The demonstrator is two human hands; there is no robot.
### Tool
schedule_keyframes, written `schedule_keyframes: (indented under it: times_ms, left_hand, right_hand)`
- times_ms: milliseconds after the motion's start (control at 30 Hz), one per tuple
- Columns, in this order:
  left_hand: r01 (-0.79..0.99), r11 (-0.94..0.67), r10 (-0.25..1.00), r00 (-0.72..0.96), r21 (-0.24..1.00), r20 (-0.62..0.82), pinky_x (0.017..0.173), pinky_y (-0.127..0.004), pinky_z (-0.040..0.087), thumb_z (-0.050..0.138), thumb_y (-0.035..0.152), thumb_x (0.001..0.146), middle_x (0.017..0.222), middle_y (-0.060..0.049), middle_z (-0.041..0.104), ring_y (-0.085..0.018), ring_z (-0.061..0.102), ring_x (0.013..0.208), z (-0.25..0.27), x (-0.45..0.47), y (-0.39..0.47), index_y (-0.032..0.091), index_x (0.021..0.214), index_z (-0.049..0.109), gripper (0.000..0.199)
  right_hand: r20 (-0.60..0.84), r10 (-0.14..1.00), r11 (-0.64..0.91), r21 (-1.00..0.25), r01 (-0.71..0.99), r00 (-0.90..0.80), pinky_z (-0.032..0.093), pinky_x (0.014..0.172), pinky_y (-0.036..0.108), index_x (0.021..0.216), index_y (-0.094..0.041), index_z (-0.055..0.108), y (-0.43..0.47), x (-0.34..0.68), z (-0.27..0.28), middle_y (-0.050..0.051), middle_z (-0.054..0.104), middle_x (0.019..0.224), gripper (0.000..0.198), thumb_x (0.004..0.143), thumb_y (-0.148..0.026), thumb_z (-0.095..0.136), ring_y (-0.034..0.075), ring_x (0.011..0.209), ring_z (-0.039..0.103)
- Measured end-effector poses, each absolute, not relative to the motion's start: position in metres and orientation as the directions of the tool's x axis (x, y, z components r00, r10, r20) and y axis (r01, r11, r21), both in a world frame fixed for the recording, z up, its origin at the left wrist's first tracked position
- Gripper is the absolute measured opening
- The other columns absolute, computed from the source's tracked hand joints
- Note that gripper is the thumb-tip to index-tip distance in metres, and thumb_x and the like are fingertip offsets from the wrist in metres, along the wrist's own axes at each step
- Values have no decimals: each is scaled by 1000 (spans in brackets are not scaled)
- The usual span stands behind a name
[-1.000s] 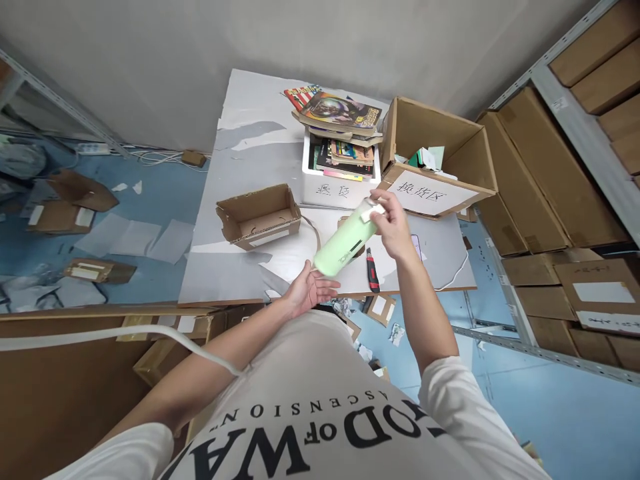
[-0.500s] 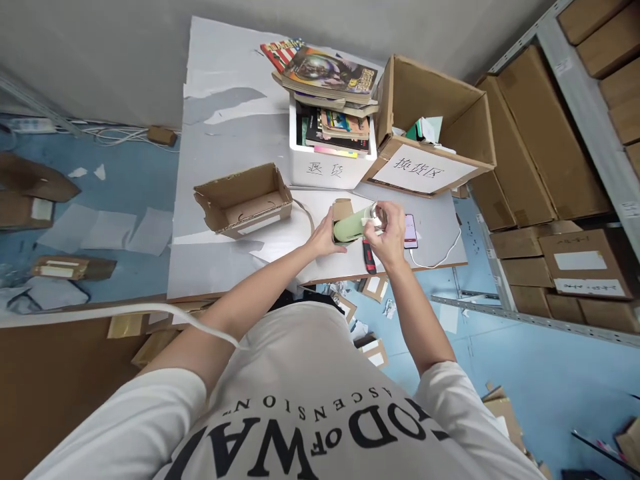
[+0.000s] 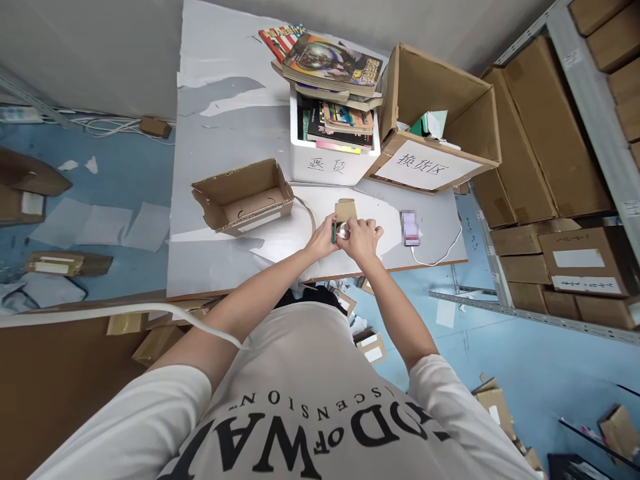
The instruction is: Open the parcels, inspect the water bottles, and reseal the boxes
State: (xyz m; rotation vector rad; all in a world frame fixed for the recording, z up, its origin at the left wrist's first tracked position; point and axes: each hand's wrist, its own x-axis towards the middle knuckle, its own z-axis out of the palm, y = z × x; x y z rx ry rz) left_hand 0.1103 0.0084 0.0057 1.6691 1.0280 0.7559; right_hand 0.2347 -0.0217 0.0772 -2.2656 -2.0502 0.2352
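My left hand (image 3: 323, 240) grips a small cardboard box (image 3: 345, 211) from its left side, with the lid flap standing up. A strip of its dark green side shows by my fingers. Inside the box's opening sits a light green bottle, of which only the shiny silver end (image 3: 343, 231) shows. The fingers of my right hand (image 3: 363, 239) close around that end, pressed up against the box. Both hands are just above the table's front edge.
An open brown carton (image 3: 260, 220) lies to the left on the table (image 3: 215, 140). Behind stand a white bin (image 3: 333, 167) heaped with books and a large labelled cardboard box (image 3: 440, 163). A phone (image 3: 411, 228) on a white cable (image 3: 443, 260) is at the right.
My right hand has moved left and slid the green bottle down into the small box; its green body is hidden now. The red-and-black tool on the table is out of sight.
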Motion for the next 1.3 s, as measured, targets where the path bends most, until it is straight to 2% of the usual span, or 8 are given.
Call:
schedule_keyframes:
  times_ms: [300,400,500,633,767,867,1167,1300]
  left_hand:
    - [297,-199,902,429,934,56,99,-40,40,69,27,72,127,-11,51,-27,52,117,-4,103,-3,21,110,43,47]
    - [311,-232,901,427,922,82,101,-39,38,70,32,74,128,-12,50,-27,48,121,-3,97,1,21,109,46,44]
    - [311,-246,887,455,918,83,102,-39,37,74,36,71,127,-12,51,-27,47,123,-5,94,5,22,106,50,45]
    - [274,-271,867,487,923,110,103,-40,36,77,39,67,126,-13,51,-28,45,124,-5,95,7,22,103,53,46]
    - [258,-264,838,539,929,88,102,-41,37,79,39,64,123,-12,53,-28,48,120,2,98,8,23,101,53,48]
    - [311,-216,864,503,925,33,95,-40,40,78,40,64,119,-9,54,-27,52,110,7,99,10,23,105,49,52]
    - [342,-168,868,495,925,-26,84,-34,41,78,42,61,108,-6,56,-25,54,97,11,96,19,22,107,45,60]
    - [335,-171,860,509,927,-25,82,-33,42,78,42,60,105,-4,57,-23,55,94,12,95,21,22,106,45,60]
  right_hand:
    - [-115,993,-29,-245,969,1,25,94,61,94,-22,62,-32,241,79,14,60,118,19,81,-34,55,34,111,43]
    - [83,983,-111,-455,883,166,28,99,56,114,-21,56,-50,257,68,17,44,139,38,83,-44,52,33,123,38]
    - [42,943,-185,-756,628,329,37,98,48,117,-18,53,-54,276,48,18,47,135,45,89,-50,38,27,120,45]
    - [-126,969,-204,-892,404,212,41,97,43,101,-19,57,-27,288,28,14,55,127,42,80,-55,51,23,114,52]
    - [-251,967,-256,-946,199,50,48,87,40,121,-22,45,8,289,27,12,59,123,78,54,-46,77,23,104,59]
    - [-213,972,-206,-975,85,-93,51,81,36,125,-23,42,18,289,32,7,66,108,76,59,-46,72,20,94,62]
    - [-31,947,106,-910,401,-320,43,97,40,116,-20,57,2,298,39,14,50,134,59,78,-64,54,25,123,49]
    - [53,939,243,-802,545,-340,38,102,43,113,-20,58,0,297,35,16,51,132,49,88,-59,43,25,123,49]
